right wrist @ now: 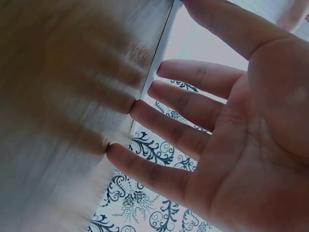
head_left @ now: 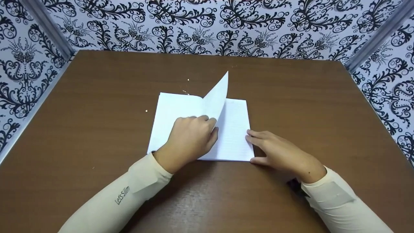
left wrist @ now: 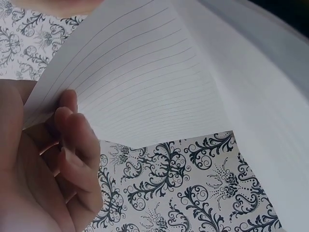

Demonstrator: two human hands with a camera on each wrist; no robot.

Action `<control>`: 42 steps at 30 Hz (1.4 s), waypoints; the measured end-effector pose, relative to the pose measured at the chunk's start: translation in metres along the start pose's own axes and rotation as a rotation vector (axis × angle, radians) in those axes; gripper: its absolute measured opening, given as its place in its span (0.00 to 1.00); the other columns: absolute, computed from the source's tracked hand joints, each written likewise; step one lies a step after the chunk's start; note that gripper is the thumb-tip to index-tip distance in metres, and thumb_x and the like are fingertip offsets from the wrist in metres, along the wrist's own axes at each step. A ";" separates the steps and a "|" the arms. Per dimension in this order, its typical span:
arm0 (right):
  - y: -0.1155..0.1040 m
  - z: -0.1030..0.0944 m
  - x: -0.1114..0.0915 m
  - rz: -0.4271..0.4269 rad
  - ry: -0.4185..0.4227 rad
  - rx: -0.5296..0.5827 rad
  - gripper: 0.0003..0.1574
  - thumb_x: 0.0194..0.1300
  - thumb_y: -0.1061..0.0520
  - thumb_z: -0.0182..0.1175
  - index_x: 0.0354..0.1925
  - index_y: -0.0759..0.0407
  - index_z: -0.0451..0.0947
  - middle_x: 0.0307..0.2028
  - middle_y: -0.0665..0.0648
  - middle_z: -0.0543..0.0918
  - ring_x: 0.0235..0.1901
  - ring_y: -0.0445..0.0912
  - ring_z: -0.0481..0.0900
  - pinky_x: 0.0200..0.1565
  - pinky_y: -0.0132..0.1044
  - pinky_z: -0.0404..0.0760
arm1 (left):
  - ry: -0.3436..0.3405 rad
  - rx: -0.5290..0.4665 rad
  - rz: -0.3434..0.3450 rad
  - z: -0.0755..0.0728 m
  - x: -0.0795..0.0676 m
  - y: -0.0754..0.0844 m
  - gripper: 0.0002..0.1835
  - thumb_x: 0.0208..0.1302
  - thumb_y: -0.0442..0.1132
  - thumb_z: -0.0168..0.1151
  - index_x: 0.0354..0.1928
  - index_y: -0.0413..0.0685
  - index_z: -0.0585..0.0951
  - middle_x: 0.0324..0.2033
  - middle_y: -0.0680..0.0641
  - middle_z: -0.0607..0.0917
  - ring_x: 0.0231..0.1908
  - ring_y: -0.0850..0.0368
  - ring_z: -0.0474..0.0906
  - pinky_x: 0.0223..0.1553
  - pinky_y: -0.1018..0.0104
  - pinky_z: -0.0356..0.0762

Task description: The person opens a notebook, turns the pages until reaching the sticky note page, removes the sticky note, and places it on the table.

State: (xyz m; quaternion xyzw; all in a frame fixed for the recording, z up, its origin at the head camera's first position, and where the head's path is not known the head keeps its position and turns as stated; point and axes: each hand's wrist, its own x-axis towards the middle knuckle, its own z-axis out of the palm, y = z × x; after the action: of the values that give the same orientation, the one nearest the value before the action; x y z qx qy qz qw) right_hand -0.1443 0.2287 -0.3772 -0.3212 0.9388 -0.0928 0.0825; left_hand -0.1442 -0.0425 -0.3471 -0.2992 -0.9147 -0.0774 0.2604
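White panels [head_left: 181, 29] with black swirling floral patterns stand along the far side and both the left and right sides, with plain grey strips [head_left: 48, 29] at the corners.

Between them is a broad brown table [head_left: 97, 136] with a smooth, wood-look top; a dull shine at the near side suggests paper could slide on it.

Two arms in cream sleeves [head_left: 142, 181] reach in from the near side.

An open notebook [head_left: 237, 132] lies flat in the middle of the table. Faint ruled lines show on its right page. It looks light and bendable, easily shifted by a push, so an outer edge or corner seems the best place to steady it.

One page [head_left: 220, 94] rises from the central fold and leans right, bowed along its length. It looks thin and soft, likely to crease or tear if pulled hard; its loose edge, away from the fold, is the natural place for a gentle pinch.

The left hand [head_left: 194, 136] has its fingers curled and pinches that page near its near end. The right hand [head_left: 278, 149] has its fingers extended, fingertips touching the notebook's right edge, gripping nothing.

Tiny pale specks [head_left: 146, 111] dot the table, left of and beyond the notebook.
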 end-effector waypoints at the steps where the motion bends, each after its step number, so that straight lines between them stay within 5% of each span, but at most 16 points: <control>1: 0.000 0.000 0.000 0.000 -0.001 -0.001 0.42 0.62 0.49 0.70 0.66 0.70 0.70 0.69 0.67 0.70 0.67 0.62 0.71 0.65 0.56 0.71 | 0.007 0.001 -0.006 -0.001 0.000 -0.001 0.16 0.64 0.41 0.62 0.17 0.48 0.75 0.12 0.51 0.75 0.12 0.59 0.65 0.11 0.61 0.65; 15: 0.000 0.001 -0.001 -0.004 0.006 -0.005 0.41 0.62 0.49 0.70 0.66 0.70 0.71 0.69 0.67 0.71 0.68 0.62 0.70 0.65 0.55 0.70 | 0.044 0.004 -0.115 -0.018 -0.002 -0.019 0.20 0.63 0.39 0.58 0.14 0.50 0.67 0.10 0.51 0.71 0.11 0.55 0.67 0.11 0.57 0.62; 22: -0.001 -0.001 0.000 -0.001 -0.002 0.000 0.41 0.62 0.49 0.69 0.66 0.69 0.70 0.70 0.67 0.70 0.68 0.61 0.70 0.66 0.55 0.69 | 0.017 0.049 -0.180 -0.025 -0.015 -0.033 0.18 0.62 0.41 0.59 0.15 0.49 0.69 0.12 0.50 0.73 0.12 0.48 0.74 0.11 0.52 0.64; 34: 0.000 -0.001 0.000 0.023 -0.019 -0.004 0.41 0.63 0.48 0.69 0.67 0.68 0.70 0.70 0.66 0.69 0.68 0.61 0.69 0.65 0.56 0.70 | -0.024 0.097 -0.227 -0.028 -0.040 -0.050 0.19 0.61 0.39 0.60 0.13 0.46 0.68 0.09 0.49 0.69 0.11 0.55 0.56 0.11 0.59 0.53; 42: -0.001 -0.002 -0.001 0.020 -0.023 0.001 0.41 0.63 0.48 0.69 0.67 0.69 0.70 0.71 0.66 0.69 0.68 0.61 0.69 0.65 0.57 0.70 | -0.069 0.143 -0.244 -0.028 -0.051 -0.057 0.18 0.57 0.37 0.62 0.12 0.46 0.69 0.09 0.47 0.71 0.10 0.53 0.62 0.10 0.56 0.57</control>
State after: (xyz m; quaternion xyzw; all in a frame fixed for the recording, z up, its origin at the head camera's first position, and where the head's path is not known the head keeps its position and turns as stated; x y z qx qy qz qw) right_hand -0.1433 0.2283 -0.3747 -0.3130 0.9409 -0.0888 0.0945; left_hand -0.1308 -0.1228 -0.3494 -0.1690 -0.9558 -0.0328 0.2384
